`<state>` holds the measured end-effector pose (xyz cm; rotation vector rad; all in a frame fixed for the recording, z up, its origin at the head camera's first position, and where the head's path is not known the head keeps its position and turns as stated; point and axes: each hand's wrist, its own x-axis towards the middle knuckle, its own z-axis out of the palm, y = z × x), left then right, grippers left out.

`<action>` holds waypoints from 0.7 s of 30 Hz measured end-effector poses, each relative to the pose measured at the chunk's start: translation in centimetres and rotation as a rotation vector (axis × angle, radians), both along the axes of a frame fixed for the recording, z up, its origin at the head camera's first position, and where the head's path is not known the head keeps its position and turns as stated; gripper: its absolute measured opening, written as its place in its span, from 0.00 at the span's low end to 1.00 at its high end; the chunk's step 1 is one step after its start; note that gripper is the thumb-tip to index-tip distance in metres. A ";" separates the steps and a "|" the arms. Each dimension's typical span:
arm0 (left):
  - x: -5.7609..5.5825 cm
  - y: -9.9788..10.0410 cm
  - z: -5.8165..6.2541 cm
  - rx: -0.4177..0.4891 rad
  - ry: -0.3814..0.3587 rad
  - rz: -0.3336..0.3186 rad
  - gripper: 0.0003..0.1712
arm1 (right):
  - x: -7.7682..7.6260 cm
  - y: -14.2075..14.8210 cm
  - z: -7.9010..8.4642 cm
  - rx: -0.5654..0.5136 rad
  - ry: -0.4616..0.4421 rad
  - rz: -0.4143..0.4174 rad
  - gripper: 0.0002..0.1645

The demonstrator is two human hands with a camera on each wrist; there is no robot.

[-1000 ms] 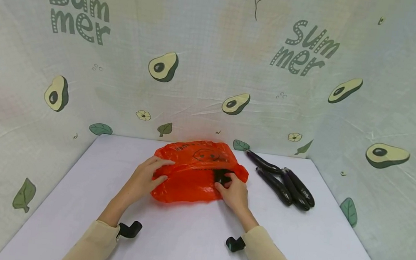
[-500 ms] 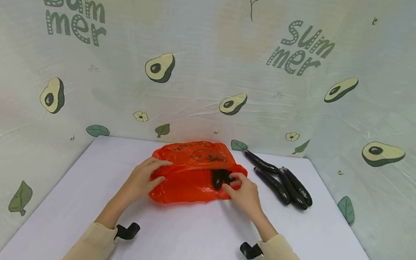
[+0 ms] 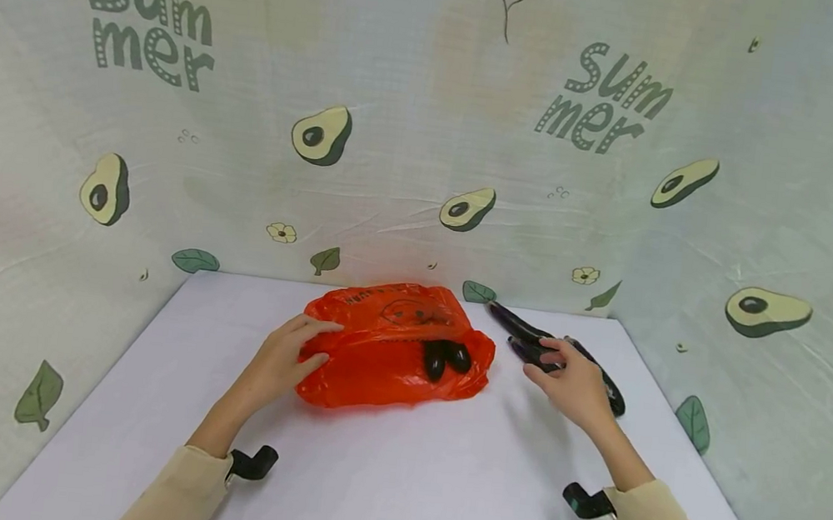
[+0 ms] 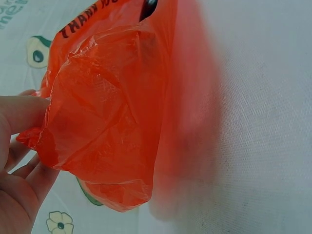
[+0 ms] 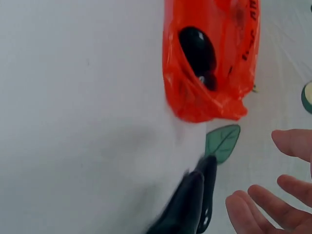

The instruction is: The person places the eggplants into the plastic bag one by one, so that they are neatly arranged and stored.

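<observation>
A red plastic bag [image 3: 375,373] lies on its side in the middle of the table, its mouth toward me. Dark, glossy eggplant ends [image 3: 435,361] show in the opening. My left hand [image 3: 286,360] grips the bag's left end; in the left wrist view the thumb is on one side of the film [image 4: 97,122] and fingers are on the other. Over the eggplants to the right, my right hand [image 3: 573,384] hovers with relaxed, spread fingers, holding nothing. It partly hides the nearer eggplants. One long eggplant [image 3: 519,324] stretches back toward the wall.
The white table [image 3: 395,484] meets a cloth backdrop [image 3: 389,232] printed with avocados and lettering at the back and sides. Each wrist carries a small black camera, seen on the left [image 3: 254,464] and right [image 3: 589,503].
My right hand has let go of an eggplant at the bag's mouth and moved right, over the loose eggplants. Two eggplant ends now show in the opening. My left hand stays in place.
</observation>
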<state>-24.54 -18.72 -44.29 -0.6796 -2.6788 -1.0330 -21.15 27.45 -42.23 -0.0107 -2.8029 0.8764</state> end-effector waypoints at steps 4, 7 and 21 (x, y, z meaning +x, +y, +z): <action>0.0 0.0 -0.1 -0.002 0.014 0.000 0.31 | 0.2 2.6 -0.2 0.023 -0.003 -0.001 0.38; 0.0 0.0 -0.2 -0.007 0.010 0.003 0.31 | 0.2 4.0 -0.7 0.058 -0.014 0.001 0.40; 0.0 0.1 -0.1 -0.002 -0.006 0.010 0.31 | -0.4 5.9 -3.2 0.135 -0.069 -0.019 0.41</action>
